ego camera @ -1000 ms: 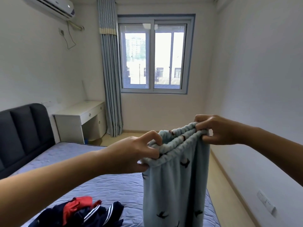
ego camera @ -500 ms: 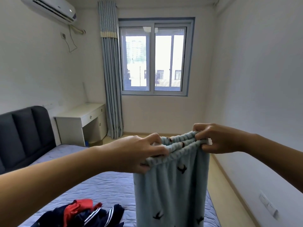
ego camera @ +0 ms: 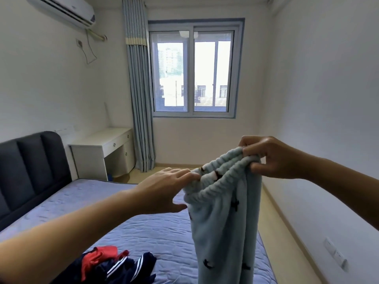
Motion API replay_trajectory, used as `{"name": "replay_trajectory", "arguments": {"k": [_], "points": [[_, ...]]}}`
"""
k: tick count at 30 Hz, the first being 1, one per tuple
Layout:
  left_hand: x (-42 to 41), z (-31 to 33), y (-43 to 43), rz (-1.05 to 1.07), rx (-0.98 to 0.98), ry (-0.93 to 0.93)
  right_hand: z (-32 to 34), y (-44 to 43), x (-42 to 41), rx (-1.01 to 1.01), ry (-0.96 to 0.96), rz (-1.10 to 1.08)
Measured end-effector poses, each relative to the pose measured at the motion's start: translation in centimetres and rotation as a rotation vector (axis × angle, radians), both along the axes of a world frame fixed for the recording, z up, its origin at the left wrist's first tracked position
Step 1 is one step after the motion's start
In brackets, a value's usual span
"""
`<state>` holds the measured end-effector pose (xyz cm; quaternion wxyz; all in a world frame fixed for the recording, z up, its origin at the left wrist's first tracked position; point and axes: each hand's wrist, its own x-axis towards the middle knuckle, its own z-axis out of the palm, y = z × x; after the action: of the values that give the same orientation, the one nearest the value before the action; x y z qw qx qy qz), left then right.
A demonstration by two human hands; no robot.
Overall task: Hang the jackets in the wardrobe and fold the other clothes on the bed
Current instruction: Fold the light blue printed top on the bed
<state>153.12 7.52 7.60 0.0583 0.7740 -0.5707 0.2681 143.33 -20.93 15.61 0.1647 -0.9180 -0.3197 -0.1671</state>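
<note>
Head view: L hand (ego camera: 164, 191) has let go vs 0.5 s ago. Then its fingers were curled over the waistband (ego camera: 221, 177); now the fingers (ego camera: 184, 174) lie nearly straight and close together, tips just touching the band's left end, w/ the thumb sticking out below and apart from the cloth.

R hand (ego camera: 270, 158) keeps its grip, pinching the band's right end btwn thumb and curled fingers (ego camera: 253, 149), and sits a bit higher than before. The band therefore tilts, right end up and left end sagging, and its opening gapes more.

Pale blue pants (ego camera: 223, 222) w/ small dark bird prints hang straight down from the R hand, in the air above the near right part of the bed (ego camera: 102, 212). Their lower end runs out of frame, so I can't tell if they touch the bed. The hanging cloth looks narrower and sits further right than 0.5 s ago.

Clothes pile (ego camera: 123, 265), navy w/ white stripes plus red, lies on the bed at bottom left in the same spot as before, well apart from the pants.

Room is unchanged: dark headboard (ego camera: 30, 160) at left, white desk (ego camera: 102, 144) beside it, curtain (ego camera: 139, 99) just left of the window (ego camera: 194, 72), and AC unit (ego camera: 61, 11) at top left.
</note>
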Motion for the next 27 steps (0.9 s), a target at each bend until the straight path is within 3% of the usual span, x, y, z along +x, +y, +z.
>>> {"name": "replay_trajectory", "arguments": {"k": [4, 13, 19, 23, 27], "points": [[-0.4, -1.4, -1.2, -0.090, -0.315, 0.137, 1.4, -0.6, -0.6, 0.082, -0.018, -0.024], [0.4, -4.0, -4.3, -0.146, -0.713, 0.218, 2.5, -1.2, -1.4, 0.130, -0.019, -0.047], [1.0, -2.9, -7.1, -0.087, -0.593, 0.200, 3.1, -1.5, -1.1, 0.118, -0.041, -0.064], [1.4, -1.7, -8.3, -0.181, -0.569, 0.264, 3.2, -2.1, -1.0, 0.139, -0.042, -0.094], [0.9, -0.4, -7.7, -0.259, -0.418, 0.149, 3.2, -4.0, -1.6, 0.100, -0.049, -0.165]]}}
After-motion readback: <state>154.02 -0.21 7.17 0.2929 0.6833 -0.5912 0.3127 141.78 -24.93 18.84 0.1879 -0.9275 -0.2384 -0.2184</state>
